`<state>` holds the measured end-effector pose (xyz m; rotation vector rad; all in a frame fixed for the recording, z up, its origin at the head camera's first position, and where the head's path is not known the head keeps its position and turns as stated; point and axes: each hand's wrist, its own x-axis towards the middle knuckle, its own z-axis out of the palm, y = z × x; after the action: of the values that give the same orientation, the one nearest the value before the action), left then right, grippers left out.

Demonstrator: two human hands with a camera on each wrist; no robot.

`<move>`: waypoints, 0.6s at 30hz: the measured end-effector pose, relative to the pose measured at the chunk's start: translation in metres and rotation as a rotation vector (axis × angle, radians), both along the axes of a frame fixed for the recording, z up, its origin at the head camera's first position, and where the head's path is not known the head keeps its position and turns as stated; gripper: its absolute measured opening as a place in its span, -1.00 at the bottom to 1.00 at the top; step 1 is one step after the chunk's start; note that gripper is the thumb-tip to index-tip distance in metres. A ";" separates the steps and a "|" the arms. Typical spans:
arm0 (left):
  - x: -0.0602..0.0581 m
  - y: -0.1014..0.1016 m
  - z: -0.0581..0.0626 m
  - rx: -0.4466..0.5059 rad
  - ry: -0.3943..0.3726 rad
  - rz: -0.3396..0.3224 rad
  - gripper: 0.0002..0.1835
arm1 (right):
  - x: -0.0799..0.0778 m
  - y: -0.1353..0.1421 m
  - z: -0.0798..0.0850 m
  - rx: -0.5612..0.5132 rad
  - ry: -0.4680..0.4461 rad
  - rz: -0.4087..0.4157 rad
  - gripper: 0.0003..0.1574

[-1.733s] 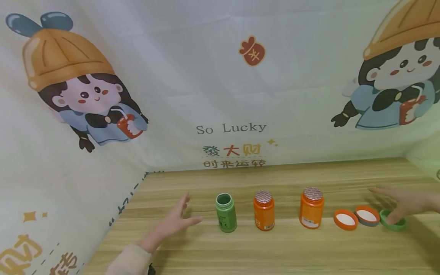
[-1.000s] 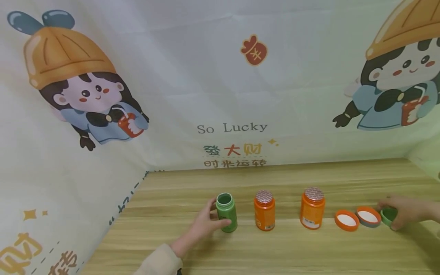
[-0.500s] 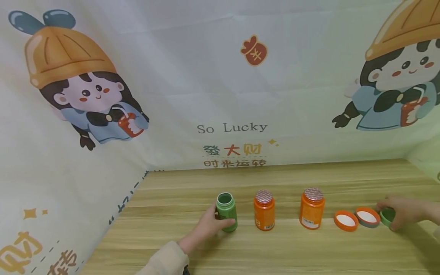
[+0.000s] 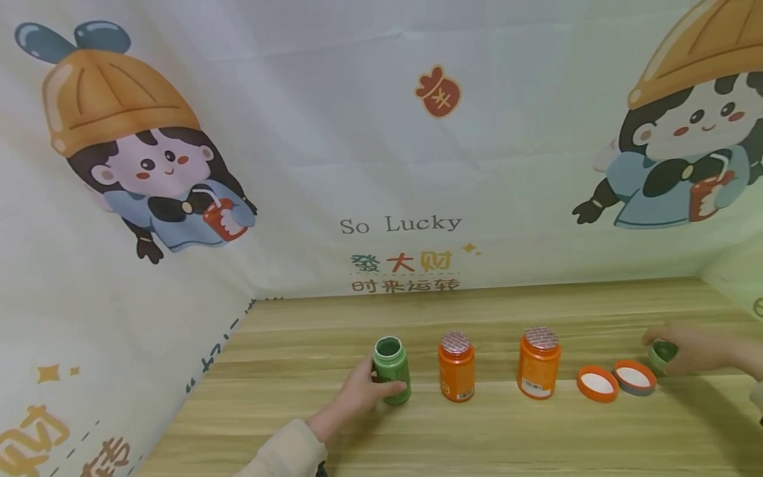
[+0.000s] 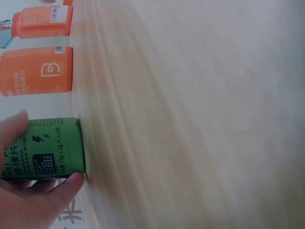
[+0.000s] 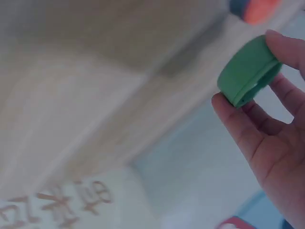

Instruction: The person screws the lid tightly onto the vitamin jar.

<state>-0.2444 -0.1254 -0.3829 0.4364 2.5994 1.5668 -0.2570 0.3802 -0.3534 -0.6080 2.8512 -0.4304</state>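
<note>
My left hand grips a green bottle that stands upright and uncapped on the table, its dark mouth facing up. Printed lettering shows on that bottle in the left wrist view, where thumb and fingers wrap its sides. At the right, my right hand pinches a green cap between thumb and fingers. The right wrist view shows the cap lifted off the table and tilted, its hollow side toward the palm.
Two orange bottles, one nearer the middle and one farther right, stand with patterned seals over their mouths. Two orange caps, a left one and a grey-edged one, lie inside-up on the table. A printed cloth hangs behind.
My left hand has moved right and taken hold of the green bottle. My right hand has closed on the green cap and raised it from the table beside the orange caps.
</note>
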 end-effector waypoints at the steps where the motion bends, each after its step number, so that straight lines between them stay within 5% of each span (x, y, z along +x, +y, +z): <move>1: 0.000 0.000 0.000 -0.006 0.002 -0.001 -0.40 | -0.001 -0.005 0.005 0.001 0.019 -0.014 -0.43; 10: 0.002 0.004 -0.001 0.004 0.003 -0.025 -0.41 | 0.010 -0.071 0.057 -0.031 0.339 -0.035 -0.45; 18: 0.003 0.006 0.000 0.011 -0.007 -0.035 -0.39 | 0.022 -0.123 0.088 -0.157 0.471 0.052 -0.53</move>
<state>-0.2410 -0.1198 -0.3825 0.4741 2.5645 1.5701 -0.2355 0.2573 -0.2653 -0.9188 3.2523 -0.5719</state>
